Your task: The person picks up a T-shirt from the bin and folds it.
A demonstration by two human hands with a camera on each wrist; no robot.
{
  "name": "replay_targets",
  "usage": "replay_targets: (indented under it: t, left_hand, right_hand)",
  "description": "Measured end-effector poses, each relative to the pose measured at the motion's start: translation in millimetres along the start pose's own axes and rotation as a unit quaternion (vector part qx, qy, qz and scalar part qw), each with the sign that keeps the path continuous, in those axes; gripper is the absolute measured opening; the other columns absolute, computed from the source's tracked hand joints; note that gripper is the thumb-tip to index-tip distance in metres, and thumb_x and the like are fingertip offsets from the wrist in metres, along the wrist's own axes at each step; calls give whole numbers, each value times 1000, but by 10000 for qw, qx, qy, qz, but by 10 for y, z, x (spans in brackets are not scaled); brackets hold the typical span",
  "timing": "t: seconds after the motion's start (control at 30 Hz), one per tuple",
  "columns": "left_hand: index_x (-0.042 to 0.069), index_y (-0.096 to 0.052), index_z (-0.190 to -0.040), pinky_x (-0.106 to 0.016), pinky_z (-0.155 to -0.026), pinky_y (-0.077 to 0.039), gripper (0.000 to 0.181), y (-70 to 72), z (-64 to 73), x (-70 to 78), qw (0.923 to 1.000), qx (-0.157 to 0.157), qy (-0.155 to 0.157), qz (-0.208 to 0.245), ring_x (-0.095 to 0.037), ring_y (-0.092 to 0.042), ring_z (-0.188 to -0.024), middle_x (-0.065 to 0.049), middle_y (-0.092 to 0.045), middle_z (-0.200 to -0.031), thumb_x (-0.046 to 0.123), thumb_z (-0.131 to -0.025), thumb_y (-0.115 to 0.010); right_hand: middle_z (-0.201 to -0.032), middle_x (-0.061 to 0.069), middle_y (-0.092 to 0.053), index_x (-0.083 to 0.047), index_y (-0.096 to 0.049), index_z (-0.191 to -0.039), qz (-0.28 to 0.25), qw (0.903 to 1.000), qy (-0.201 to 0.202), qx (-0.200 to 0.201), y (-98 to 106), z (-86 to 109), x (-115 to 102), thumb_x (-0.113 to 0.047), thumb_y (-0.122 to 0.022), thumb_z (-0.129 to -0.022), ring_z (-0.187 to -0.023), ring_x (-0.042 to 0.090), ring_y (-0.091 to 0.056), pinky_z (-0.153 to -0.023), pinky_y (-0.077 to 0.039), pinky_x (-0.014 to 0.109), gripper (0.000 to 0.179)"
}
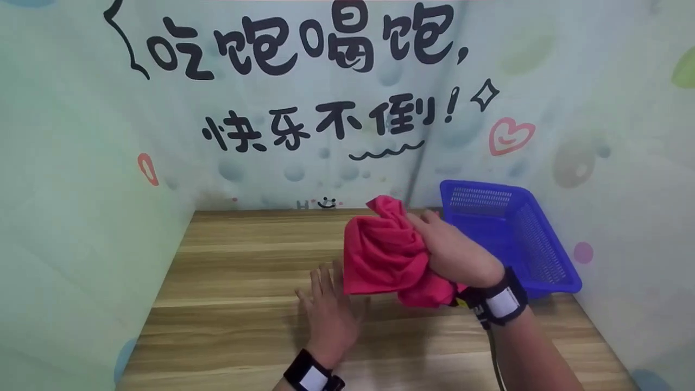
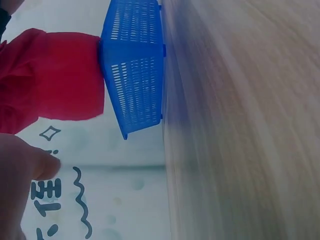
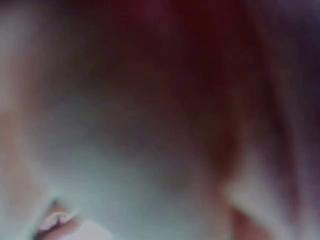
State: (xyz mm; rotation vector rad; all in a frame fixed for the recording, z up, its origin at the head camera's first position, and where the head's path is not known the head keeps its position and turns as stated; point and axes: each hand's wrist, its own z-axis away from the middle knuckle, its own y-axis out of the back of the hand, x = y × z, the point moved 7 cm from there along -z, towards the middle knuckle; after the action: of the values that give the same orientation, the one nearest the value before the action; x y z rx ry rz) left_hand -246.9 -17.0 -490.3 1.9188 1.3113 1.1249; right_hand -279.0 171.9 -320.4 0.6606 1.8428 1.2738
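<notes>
A crumpled pinkish-red cloth (image 1: 383,255) hangs above the table, gripped by my right hand (image 1: 461,255). Its folds bunch up toward that hand, and most of the fingers are hidden behind it. My left hand (image 1: 332,320) is to the left of the cloth and lower in the head view, its fingers spread and holding nothing. In the left wrist view the red cloth (image 2: 70,75) shows near the left hand's thumb (image 2: 37,162), with a gap between them. The right wrist view is too dark and blurred to make out the grip.
A blue plastic basket (image 1: 548,239) with slotted sides stands at the table's right back, just beyond my right hand. Wood-grain table (image 1: 233,282) stretches out to the left. A printed curtain (image 1: 304,179) with black lettering closes off the back and sides.
</notes>
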Motion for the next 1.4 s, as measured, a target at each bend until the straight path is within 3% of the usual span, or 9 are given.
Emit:
replay_targets:
  t: [0.13, 0.27, 0.47, 0.6, 0.8, 0.93, 1.13, 1.23, 1.4]
  left_hand:
    - [3, -23, -166, -87, -112, -28, 105, 5, 14, -9, 9996, 0, 174, 217, -52, -43, -149, -27, -46, -160, 65, -93, -66]
    - [3, -21, -166, -85, -114, -26, 103, -50, 19, -18, 9989, -218, 329, 239, -52, -41, -151, -27, -42, -163, 66, -96, -61]
    - [4, -23, -166, -85, -114, -28, 114, -122, 50, -41, 9987, -377, 286, 162, -51, -41, -151, -28, -43, -162, 47, -82, -86]
    - [10, -35, -165, -87, -110, -30, 109, -213, 106, -53, 9959, -863, 166, -197, -55, -42, -149, -31, -44, -161, 34, -76, -92]
    - [15, -51, -158, -85, -107, -34, 86, -356, 186, -71, 9794, -1818, -49, -879, -57, -44, -146, -32, -48, -157, 25, -80, -87]
    - [16, -57, -153, -85, -107, -35, 74, -365, 202, -99, 9754, -2001, -100, -922, -56, -45, -145, -31, -52, -154, 18, -84, -83]
    - [13, -66, -141, -75, -107, -43, 59, -336, 269, -114, 9768, -1895, -393, -916, -50, -52, -135, -27, -61, -138, 13, -84, -82]
    - [12, -70, -132, -59, -100, -52, 51, -276, 261, -32, 9781, -1603, -781, -1071, -44, -58, -123, -23, -65, -125, 12, -83, -83]
    - [13, -71, -107, -38, -65, -57, 18, -249, 223, 142, 9742, -1380, -1384, -1128, -29, -66, -85, -10, -69, -92, 7, -90, -75]
  right_hand:
    - [-100, 6, -53, -28, -56, -135, -254, 9990, -225, -292, -349, 18, -10, -24, -54, -109, -81, 21, -56, -67, -49, 34, 27]
    - [-96, 9, -53, -23, -53, -148, -96, 9995, -146, -251, -668, 11, 152, -16, -56, -106, -76, 20, -54, -65, -48, 34, 42]
    - [-95, 17, -56, -8, -54, -137, 119, 9990, -376, -212, -1182, 1, 460, 3, -57, -94, -80, 26, -57, -64, -53, 41, 44]
    - [-98, 24, -59, -4, -52, -124, 103, 9974, -632, -341, -1599, 23, 596, 6, -58, -93, -86, 38, -65, -66, -58, 51, 34]
    - [-108, 32, -59, -2, -53, -127, 359, 9947, -887, -381, -2054, 41, 728, 7, -62, -88, -76, 39, -67, -59, -58, 49, 41]
    - [-122, 34, -58, -4, -52, -133, 132, 9943, -961, -448, -2102, 24, 738, 5, -65, -83, -73, 34, -67, -59, -58, 46, 52]
    - [-143, 23, -58, -16, -41, -162, -987, 9878, -995, -672, -1844, 236, 748, -31, -90, -83, -120, 35, -66, -101, -56, 55, 94]
    - [-135, 14, -66, -22, -41, -162, -1525, 9821, -996, -489, -1635, 405, 800, -35, -96, -78, -117, 33, -68, -97, -58, 52, 101]
    - [-122, 11, -72, -20, -48, -155, -1673, 9784, -1202, -200, -1456, 620, 740, -27, -94, -81, -103, 30, -72, -84, -61, 46, 88]
